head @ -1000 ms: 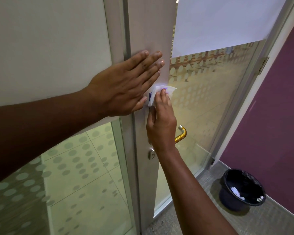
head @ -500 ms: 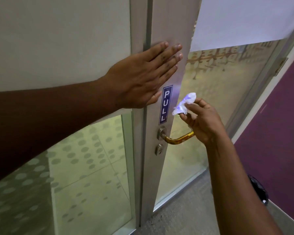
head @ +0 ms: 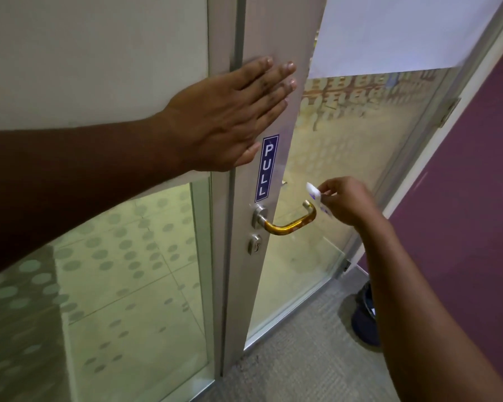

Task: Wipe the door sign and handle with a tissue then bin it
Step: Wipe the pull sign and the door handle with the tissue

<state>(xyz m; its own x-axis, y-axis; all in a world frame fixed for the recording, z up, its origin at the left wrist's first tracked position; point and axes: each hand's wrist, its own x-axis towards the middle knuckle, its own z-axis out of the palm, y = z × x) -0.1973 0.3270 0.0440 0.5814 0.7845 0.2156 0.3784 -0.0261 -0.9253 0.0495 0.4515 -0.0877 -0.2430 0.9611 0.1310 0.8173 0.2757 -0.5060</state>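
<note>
A narrow blue PULL sign (head: pixel 267 168) runs down the pale door stile. Below it a brass-coloured lever handle (head: pixel 291 223) sticks out to the right from a silver rose. My left hand (head: pixel 230 117) lies flat, fingers spread, against the stile just above and left of the sign. My right hand (head: pixel 347 202) pinches a small crumpled white tissue (head: pixel 315 196) right beside the handle's free end; whether tissue and handle touch I cannot tell.
A dark round bin (head: pixel 366 317) stands on the grey carpet at the lower right, mostly hidden behind my right forearm, against a purple wall (head: pixel 471 198). Frosted dotted glass panels (head: pixel 128 271) flank the door. A keyhole (head: pixel 255 245) sits under the handle.
My right hand has left the sign with the tissue, dropping down and right to the end of the handle. The sign is now uncovered. My left hand stays pressed on the door.
</note>
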